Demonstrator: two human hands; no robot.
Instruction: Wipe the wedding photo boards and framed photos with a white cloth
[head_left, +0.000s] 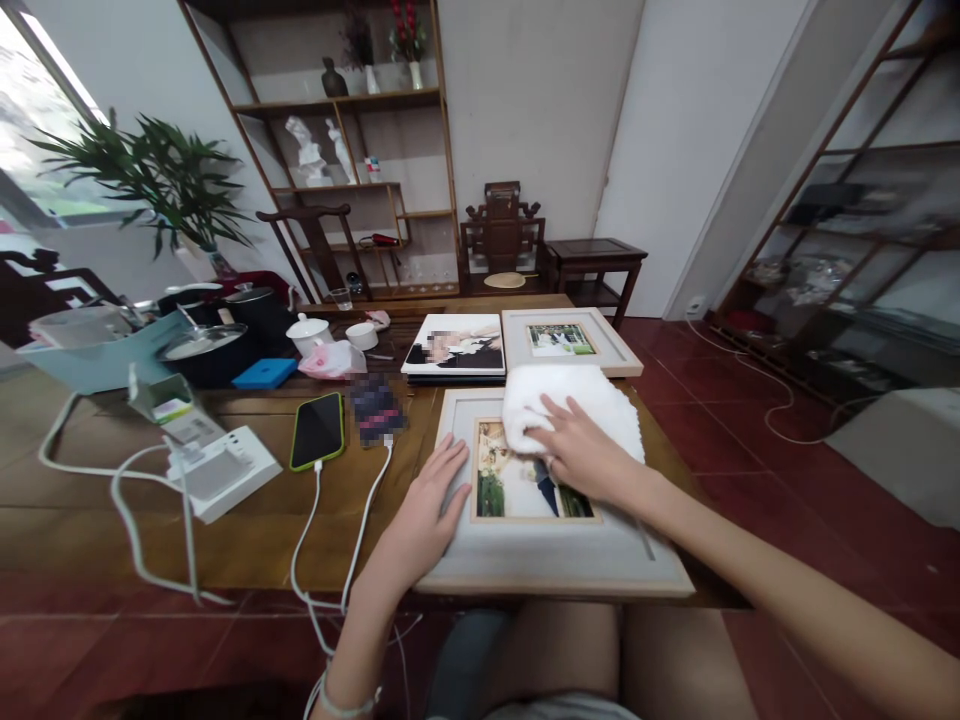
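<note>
A large framed photo [555, 560] with a pale mat lies flat at the near edge of the wooden table [247, 530]. My left hand [427, 510] rests flat on the frame's left border, fingers stretched out. My right hand [581, 455] presses a white towel [577, 395] onto the glass over the picture, fingers spread on the cloth. Behind it lie a smaller framed photo [570, 340] and a photo album [456, 345].
A phone [318, 430] with a green case charges left of the frame, its cables trailing off the table. A white power strip [221, 465], blue box [264, 373], pots, cups and a teal tub [90, 350] crowd the left. Shelves, chairs and a plant stand behind.
</note>
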